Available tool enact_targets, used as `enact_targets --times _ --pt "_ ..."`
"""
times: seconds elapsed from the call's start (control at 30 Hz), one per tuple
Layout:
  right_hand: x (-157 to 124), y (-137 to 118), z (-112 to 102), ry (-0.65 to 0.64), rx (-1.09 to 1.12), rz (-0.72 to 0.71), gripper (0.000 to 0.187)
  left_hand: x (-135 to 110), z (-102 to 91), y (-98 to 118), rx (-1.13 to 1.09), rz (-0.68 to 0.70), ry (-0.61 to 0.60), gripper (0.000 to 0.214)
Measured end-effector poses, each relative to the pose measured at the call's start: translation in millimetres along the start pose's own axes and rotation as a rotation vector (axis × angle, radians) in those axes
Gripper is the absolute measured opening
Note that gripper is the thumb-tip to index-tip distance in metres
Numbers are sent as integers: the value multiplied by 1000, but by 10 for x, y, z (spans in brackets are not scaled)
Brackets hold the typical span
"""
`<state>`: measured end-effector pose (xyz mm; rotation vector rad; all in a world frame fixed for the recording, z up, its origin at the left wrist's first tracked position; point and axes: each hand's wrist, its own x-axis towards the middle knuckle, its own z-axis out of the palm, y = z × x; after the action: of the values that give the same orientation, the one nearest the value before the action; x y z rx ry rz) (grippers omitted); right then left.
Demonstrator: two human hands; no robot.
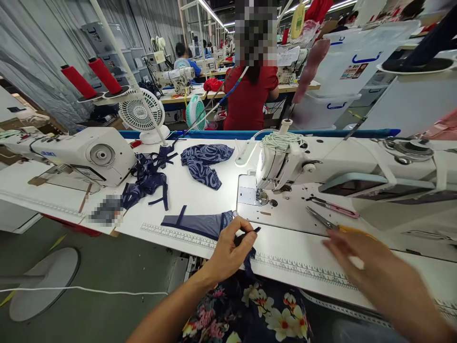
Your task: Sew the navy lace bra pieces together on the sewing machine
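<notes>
My left hand (230, 247) is closed in a pinch on a navy fabric strip (250, 259), whose end hangs over the table's front edge. A navy mesh garment piece (200, 225) with dark binding lies flat beside that hand, partly under it. My right hand (374, 271) is smeared by motion at the scissors (323, 218), overlapping their yellow handle; whether it grips them cannot be made out. Pink-handled thread snips (335, 207) lie just behind the scissors. The sewing machine's presser foot (262, 196) stands to the left of them.
A patterned navy fabric piece (205, 164) and a heap of navy straps (148, 178) lie on the left of the table. A ruler tape (296, 267) runs along its front edge. Another sewing machine (96, 155) and a white fan (142, 116) stand left; a person in red (246, 95) sits beyond.
</notes>
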<state>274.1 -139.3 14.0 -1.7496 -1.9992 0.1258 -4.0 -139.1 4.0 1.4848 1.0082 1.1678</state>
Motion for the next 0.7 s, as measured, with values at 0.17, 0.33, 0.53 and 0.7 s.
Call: enact_targets --times 0.17,0.33,0.53,0.7 --pt "-117 -986 368 -559 971 86 38 109 39 38 138 144 -48 9" --pt "8 -972 469 -538 964 253 41 151 -271 50 309 66 -190 27" --pt "47 -759 474 -453 390 136 21 -1 -508 -15 1215 161 -211 45" --pt "45 -842 521 -419 307 123 18 -128 -227 -139 1177 555 -343 43"
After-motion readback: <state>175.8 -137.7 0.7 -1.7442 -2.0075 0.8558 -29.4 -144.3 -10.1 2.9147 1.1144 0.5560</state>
